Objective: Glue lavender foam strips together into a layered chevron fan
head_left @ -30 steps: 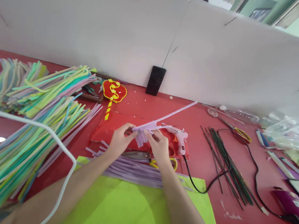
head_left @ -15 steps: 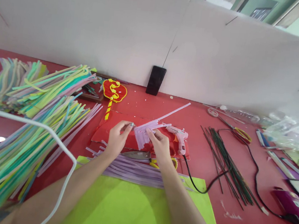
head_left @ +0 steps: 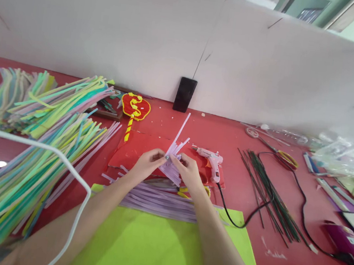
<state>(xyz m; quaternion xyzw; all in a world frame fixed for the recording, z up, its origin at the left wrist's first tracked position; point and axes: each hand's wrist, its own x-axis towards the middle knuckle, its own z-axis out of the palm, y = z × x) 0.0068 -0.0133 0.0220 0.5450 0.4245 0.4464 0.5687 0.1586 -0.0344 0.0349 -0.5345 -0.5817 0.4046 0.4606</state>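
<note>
Between my hands, above a red board (head_left: 134, 156), is a woven piece of lilac pipe cleaners (head_left: 171, 174) with loose ends pointing up and away. My left hand (head_left: 150, 162) pinches its left side with thumb and finger closed. On its right side my right hand (head_left: 188, 168) is closed on the same piece. Below my hands lie a bundle of loose lilac pipe cleaners (head_left: 161, 202) and a pair of scissors (head_left: 183, 190) with yellow handles, partly hidden. A pink glue gun (head_left: 214, 161) rests just right of my right hand.
Bunches of multicoloured pipe cleaners (head_left: 44, 176) cover the left side, with a white cable (head_left: 62, 158) in front. Dark green stems (head_left: 272, 201), more scissors (head_left: 286, 159) and a black cord (head_left: 298, 222) lie right. A phone (head_left: 185, 94) leans against the white partition.
The lilac piece has turned, so its long loose end points more steeply upward. My left hand has moved right, closer to my right hand, and now grips nearer the middle.
</note>
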